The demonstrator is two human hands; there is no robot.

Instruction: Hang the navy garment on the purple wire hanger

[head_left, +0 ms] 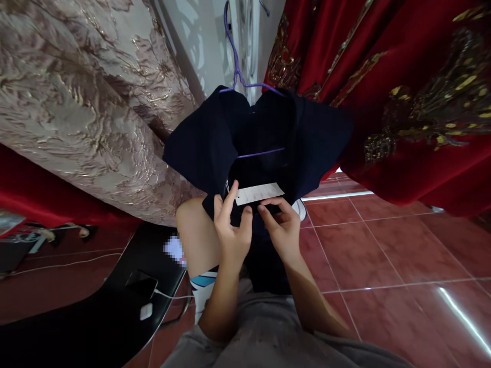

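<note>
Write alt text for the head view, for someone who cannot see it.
A person's left hand and right hand are at a white tag in front of a dark garment on a purple hanger. Pale textured fabric hangs to the left and gold-decorated red fabric to the right, with a red tiled floor below.

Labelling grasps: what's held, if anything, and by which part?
Apparently the white tag: left fingers at its left end, right fingers at its lower edge; pinch unclear.
</note>
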